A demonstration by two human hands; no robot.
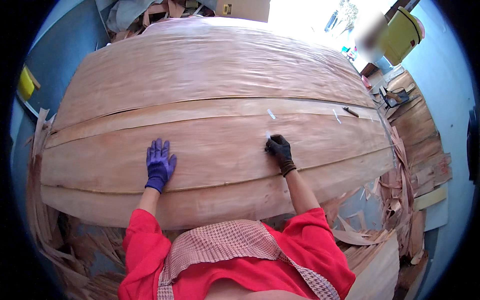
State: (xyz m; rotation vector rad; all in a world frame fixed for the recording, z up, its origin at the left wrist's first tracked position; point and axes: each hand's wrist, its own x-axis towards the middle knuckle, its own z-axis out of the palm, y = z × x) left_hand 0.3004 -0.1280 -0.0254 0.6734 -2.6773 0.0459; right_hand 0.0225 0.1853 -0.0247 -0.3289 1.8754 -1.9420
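Large sheets of thin wood veneer (220,145) lie in a broad stack before me, with narrow strips and seams running across. My left hand (159,164), in a purple glove, rests flat on the near sheet with its fingers spread. To the right, my right hand (279,151), in a dark glove, pinches a small whitish strip (268,135) that looks like tape, against the veneer. Beyond it, a similar white strip (271,114) crosses a seam. Another white strip (337,116) lies farther right, near a dark, slim tool (351,112) whose kind I cannot make out.
Torn veneer scraps (397,185) hang and pile along the right edge, with more scraps (100,250) below the near edge. A cardboard box (243,10) stands at the back. A yellow-green container (401,36) and a small black-framed object (395,96) are at the right.
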